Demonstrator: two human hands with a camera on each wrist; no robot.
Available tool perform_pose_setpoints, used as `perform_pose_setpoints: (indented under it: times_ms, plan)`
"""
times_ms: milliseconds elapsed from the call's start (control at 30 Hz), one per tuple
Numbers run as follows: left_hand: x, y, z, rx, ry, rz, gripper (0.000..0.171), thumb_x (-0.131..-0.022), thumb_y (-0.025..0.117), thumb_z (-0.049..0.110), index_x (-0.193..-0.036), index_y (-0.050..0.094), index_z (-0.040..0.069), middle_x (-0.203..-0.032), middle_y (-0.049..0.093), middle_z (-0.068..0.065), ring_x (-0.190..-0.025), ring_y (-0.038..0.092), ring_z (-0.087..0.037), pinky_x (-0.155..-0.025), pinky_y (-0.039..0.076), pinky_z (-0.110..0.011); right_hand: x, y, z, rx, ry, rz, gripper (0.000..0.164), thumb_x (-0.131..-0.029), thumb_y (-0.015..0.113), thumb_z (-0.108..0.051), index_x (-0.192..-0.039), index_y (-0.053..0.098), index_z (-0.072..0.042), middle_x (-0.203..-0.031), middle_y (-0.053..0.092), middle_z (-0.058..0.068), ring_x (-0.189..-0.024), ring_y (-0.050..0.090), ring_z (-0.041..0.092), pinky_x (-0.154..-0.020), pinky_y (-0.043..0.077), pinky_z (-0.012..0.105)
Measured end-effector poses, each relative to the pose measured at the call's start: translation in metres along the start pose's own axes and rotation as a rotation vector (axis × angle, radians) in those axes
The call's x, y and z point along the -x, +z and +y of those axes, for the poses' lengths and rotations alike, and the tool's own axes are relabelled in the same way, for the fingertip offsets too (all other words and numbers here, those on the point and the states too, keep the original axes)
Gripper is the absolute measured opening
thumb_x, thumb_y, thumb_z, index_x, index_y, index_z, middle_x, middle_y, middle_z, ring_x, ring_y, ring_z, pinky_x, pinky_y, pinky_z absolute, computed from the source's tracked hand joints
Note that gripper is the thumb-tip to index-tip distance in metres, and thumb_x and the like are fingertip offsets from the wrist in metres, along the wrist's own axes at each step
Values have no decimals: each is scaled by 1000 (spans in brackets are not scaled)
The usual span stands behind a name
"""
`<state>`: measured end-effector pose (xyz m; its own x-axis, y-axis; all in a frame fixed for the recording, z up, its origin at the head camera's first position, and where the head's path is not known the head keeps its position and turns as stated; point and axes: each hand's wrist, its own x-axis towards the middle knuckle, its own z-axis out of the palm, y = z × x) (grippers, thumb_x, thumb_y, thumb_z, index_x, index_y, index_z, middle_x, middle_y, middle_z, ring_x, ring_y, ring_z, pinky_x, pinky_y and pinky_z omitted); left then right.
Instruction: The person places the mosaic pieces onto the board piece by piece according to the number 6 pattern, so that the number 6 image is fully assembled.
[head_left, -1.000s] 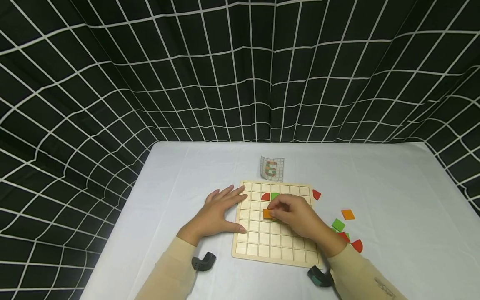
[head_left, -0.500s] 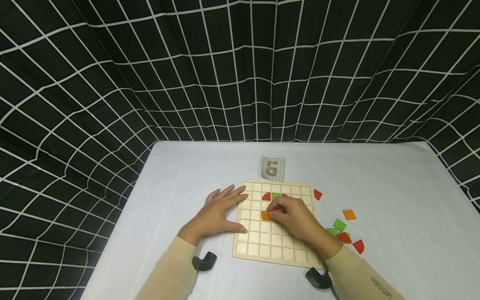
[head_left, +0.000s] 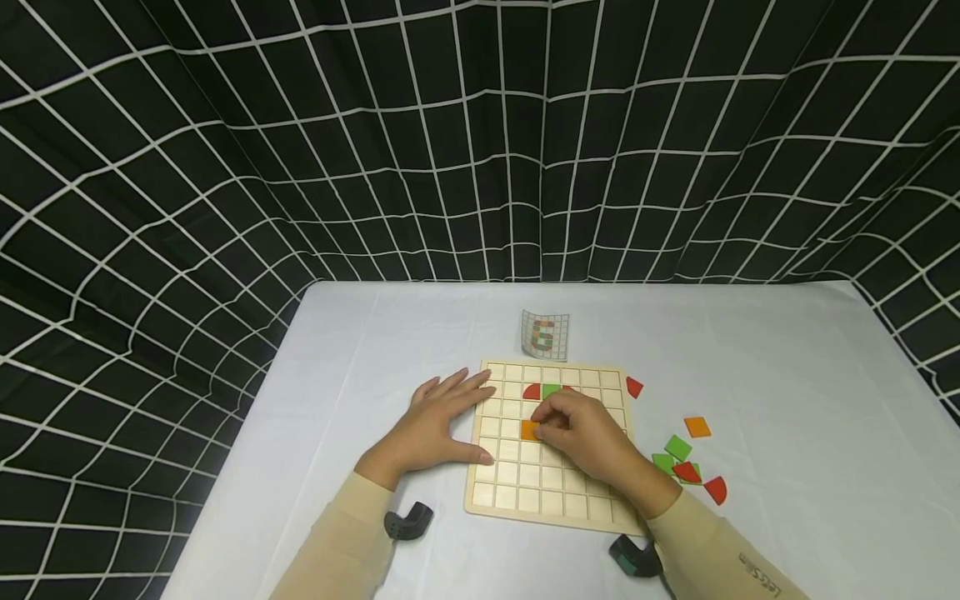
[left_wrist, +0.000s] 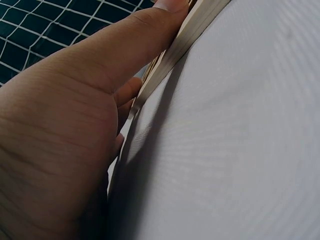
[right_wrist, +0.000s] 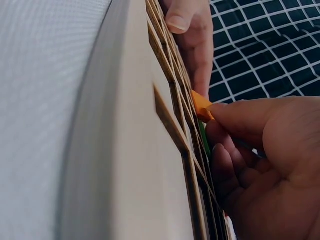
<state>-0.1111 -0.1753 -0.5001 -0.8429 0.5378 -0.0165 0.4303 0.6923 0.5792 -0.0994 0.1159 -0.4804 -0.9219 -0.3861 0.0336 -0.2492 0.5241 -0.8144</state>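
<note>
The wooden grid board (head_left: 517,500) lies on the white table. My left hand (head_left: 431,429) rests at its left side, fingers spread straight and thumb tip on the frame. Over the middle of the board, my right hand (head_left: 588,433) pinches an orange square tile (head_left: 529,430) between thumb and fingers. In the right wrist view the orange tile (right_wrist: 201,105) stands slightly tilted at the grid, with a green tile (right_wrist: 204,137) beside it. A red quarter-circle tile (head_left: 532,392) and a green square tile (head_left: 551,389) sit in an upper row; another red tile there is partly hidden.
A curled pattern card (head_left: 545,335) lies behind the board. Off its right edge are a red tile (head_left: 634,387), an orange tile (head_left: 697,427), a green tile (head_left: 678,447) and several overlapping red and green ones. Black gridded curtains surround the table.
The right hand has shifted slightly left and down with the orange tile, which now lines up with a grid cell. The left hand has stayed put.
</note>
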Motion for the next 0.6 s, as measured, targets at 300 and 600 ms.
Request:
perform_pose_setpoints:
  times_ms: [300,600]
  plan:
    - [-1,0,0,-5,8,6,104,-80,89,67,-166,49,24,-177,28,11,-164,15,-23,-129,4,-56,1,-2,2,1,-54,-23,20,-93,84,0,-106,78,-13,-95,64,-2,-79,59,12,-69,52,27]
    - [-1,2,-2,-3,12,7,104,-80,88,69,-166,49,24,-177,27,11,-164,15,-22,-129,4,-55,2,-4,3,-43,-61,-40,26,-93,84,-1,-115,76,-12,-109,71,-2,-82,62,13,-73,54,28]
